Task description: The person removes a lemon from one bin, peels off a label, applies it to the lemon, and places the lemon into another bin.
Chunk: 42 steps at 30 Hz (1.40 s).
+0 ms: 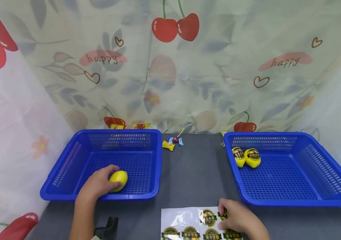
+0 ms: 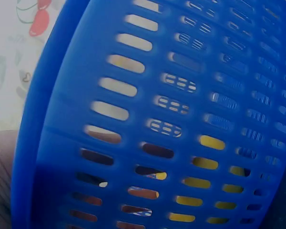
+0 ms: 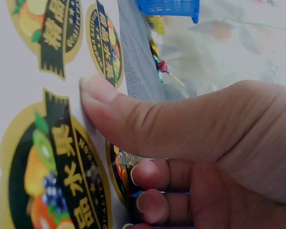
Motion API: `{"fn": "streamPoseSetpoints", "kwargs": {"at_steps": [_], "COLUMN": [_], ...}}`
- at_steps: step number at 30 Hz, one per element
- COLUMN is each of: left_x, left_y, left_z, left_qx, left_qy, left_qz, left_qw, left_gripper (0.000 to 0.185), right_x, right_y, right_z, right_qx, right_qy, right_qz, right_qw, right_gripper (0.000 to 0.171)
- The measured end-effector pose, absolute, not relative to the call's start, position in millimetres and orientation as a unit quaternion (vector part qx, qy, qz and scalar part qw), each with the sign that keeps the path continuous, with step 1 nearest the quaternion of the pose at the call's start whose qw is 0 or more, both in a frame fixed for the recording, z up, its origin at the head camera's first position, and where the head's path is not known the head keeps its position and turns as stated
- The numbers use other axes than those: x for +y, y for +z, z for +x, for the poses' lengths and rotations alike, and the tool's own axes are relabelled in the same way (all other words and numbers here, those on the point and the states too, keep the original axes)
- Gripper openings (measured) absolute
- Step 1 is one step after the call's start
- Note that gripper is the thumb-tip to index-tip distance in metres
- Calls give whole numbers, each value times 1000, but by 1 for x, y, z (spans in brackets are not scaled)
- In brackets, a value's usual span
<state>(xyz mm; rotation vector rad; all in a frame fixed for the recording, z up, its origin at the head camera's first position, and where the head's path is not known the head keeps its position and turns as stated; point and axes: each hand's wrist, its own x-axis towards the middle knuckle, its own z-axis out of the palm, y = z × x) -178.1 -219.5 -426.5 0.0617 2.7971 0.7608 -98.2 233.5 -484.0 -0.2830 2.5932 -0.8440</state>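
Head view: dark grey tabletop (image 1: 194, 173), enclosed on three sides by a pale fabric backdrop (image 1: 218, 66) printed with cherries, leaves, hearts and the word "happy". Two blue perforated baskets sit on the table, well apart. Left basket (image 1: 77, 150) holds one bare yellow lemon (image 1: 119, 180) near its front wall; left hand (image 1: 98, 185) reaches over the rim, fingers curled round the lemon. Right basket (image 1: 323, 166) holds two labelled lemons (image 1: 246, 157), touching, in its far left corner. Small wrapped candies (image 1: 172, 142) lie between the baskets at the table's back edge; more wrappers show behind the left basket. Sticker sheet (image 1: 188, 223) lies at the front edge, round fruit labels on white backing. Right hand (image 1: 237, 218) rests on it; right wrist view shows the thumb (image 3: 133, 119) pressed on the sheet, other fingers curled under against a sticker's (image 3: 119, 171) edge. Left wrist view: basket wall only, yellow through the slots.
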Motion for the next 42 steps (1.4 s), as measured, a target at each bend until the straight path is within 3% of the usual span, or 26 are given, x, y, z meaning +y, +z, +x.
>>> {"fn": "streamPoseSetpoints", "kwargs": {"at_steps": [10,18,29,33,42], "left_x": [-218,-221,-220,-219,-210], "left_y": [-425,-422,-427,-426,-423], "left_z": [-183,-183,-188,-188,-180], "left_qx": [951,943,934,933,924], "left_qy": [248,271,260,278,343], "left_qz": [42,47,59,86,147], "left_qw": [178,186,237,212,83], "left_gripper": [69,52,60,55,65], "right_x": [236,235,236,236,236], "right_y": [-484,-483,-484,-484,-482], "right_z": [-95,-96,-95,-94,-95], "right_qx": [914,916,917,919,916], "right_qy": [-331,-326,-326,-324,-326], "right_qz": [-119,-123,-126,-132,-123], "right_qw": [205,200,192,183,198], "right_gripper": [39,38,38,39,38]}}
